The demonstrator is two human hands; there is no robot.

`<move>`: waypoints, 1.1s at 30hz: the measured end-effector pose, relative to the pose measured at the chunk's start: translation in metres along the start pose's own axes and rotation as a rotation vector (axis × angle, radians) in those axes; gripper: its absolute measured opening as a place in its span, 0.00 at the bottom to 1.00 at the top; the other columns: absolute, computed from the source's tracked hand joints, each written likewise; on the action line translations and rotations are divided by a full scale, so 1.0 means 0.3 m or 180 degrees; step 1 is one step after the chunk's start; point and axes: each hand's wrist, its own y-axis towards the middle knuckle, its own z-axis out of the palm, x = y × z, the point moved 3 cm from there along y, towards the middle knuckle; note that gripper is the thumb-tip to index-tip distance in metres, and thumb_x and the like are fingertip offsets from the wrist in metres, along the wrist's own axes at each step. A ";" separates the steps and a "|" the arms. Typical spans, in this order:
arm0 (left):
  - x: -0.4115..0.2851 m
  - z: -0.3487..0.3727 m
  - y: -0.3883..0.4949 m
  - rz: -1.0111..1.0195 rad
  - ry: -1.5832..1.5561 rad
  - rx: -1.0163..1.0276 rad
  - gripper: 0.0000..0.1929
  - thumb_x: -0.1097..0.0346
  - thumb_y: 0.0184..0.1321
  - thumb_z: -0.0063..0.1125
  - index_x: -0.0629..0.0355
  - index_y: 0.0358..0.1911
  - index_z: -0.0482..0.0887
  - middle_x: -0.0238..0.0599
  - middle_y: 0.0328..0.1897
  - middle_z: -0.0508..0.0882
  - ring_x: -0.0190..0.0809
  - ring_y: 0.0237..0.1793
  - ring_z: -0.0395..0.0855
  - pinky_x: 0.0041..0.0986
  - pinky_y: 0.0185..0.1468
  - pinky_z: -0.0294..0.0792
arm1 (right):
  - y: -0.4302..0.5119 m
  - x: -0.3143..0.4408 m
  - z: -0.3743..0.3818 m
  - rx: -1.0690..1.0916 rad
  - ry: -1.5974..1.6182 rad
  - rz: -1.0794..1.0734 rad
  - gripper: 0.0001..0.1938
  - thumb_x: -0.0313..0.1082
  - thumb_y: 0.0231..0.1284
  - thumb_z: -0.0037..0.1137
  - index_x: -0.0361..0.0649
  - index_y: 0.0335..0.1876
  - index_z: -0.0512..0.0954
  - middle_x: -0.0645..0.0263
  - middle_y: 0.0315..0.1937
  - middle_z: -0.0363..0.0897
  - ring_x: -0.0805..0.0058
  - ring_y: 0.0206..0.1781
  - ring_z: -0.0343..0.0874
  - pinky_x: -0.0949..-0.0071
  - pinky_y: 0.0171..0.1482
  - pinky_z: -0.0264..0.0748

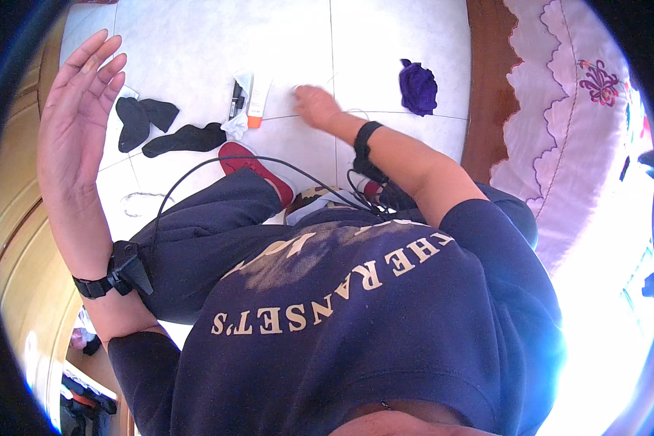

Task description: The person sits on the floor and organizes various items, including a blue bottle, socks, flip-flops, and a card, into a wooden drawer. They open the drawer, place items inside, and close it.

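Note:
My left hand is raised at the left with its fingers extended and holds nothing. Below and right of it, black socks lie on the white tiled floor. My right hand reaches over the floor with its fingers bent. A small pale spot shows at its fingertips, too washed out to tell whether it is held. Just left of that hand lies a white tube with an orange cap. Beside the tube are a small black item and crumpled white tissue. A crumpled purple cloth lies to the right.
A black cable arches over my lap from the left wrist strap. A pale string lies on the tiles. Yellowish wooden furniture stands at the left, and a pink embroidered cover hangs at the right. My red shoe is below the tube.

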 end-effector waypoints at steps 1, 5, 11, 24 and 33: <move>0.002 0.000 0.000 0.0019 0.0011 0.0023 0.20 0.63 0.68 0.42 0.67 0.60 0.67 0.50 0.59 0.73 0.40 0.57 0.73 0.26 0.61 0.65 | 0.007 -0.042 -0.038 -0.0042 -0.0601 -0.0081 0.10 0.32 0.50 0.51 0.40 0.39 0.75 0.54 0.42 0.75 0.54 0.47 0.73 0.60 0.50 0.72; 0.005 0.008 0.008 0.0045 -0.0053 0.0230 0.19 0.65 0.66 0.45 0.66 0.59 0.68 0.48 0.58 0.74 0.39 0.54 0.74 0.25 0.59 0.66 | 0.007 -0.194 -0.154 -0.0582 -0.1241 -0.0116 0.09 0.27 0.54 0.45 0.43 0.38 0.76 0.56 0.40 0.75 0.57 0.45 0.74 0.61 0.46 0.75; 0.004 0.037 -0.001 -0.0396 -0.0739 -0.0086 0.17 0.69 0.63 0.50 0.63 0.56 0.71 0.40 0.52 0.77 0.34 0.47 0.77 0.25 0.53 0.69 | -0.006 -0.253 -0.147 -0.0187 -0.1096 0.0094 0.07 0.30 0.57 0.41 0.42 0.36 0.74 0.54 0.32 0.79 0.56 0.39 0.78 0.60 0.40 0.77; -0.029 0.110 -0.006 -0.0478 -0.0994 -0.0089 0.12 0.73 0.63 0.48 0.58 0.50 0.74 0.34 0.45 0.79 0.32 0.41 0.78 0.22 0.45 0.70 | -0.018 -0.278 -0.112 -0.0496 0.0188 0.0672 0.07 0.28 0.52 0.47 0.37 0.36 0.71 0.47 0.32 0.78 0.46 0.39 0.76 0.56 0.42 0.74; -0.050 0.172 -0.022 -0.0481 -0.0932 0.0149 0.12 0.72 0.61 0.52 0.57 0.48 0.74 0.33 0.44 0.79 0.32 0.40 0.78 0.22 0.44 0.70 | -0.034 -0.266 -0.285 -0.0971 0.1113 0.0952 0.08 0.30 0.49 0.54 0.40 0.36 0.78 0.56 0.29 0.81 0.61 0.33 0.80 0.67 0.38 0.76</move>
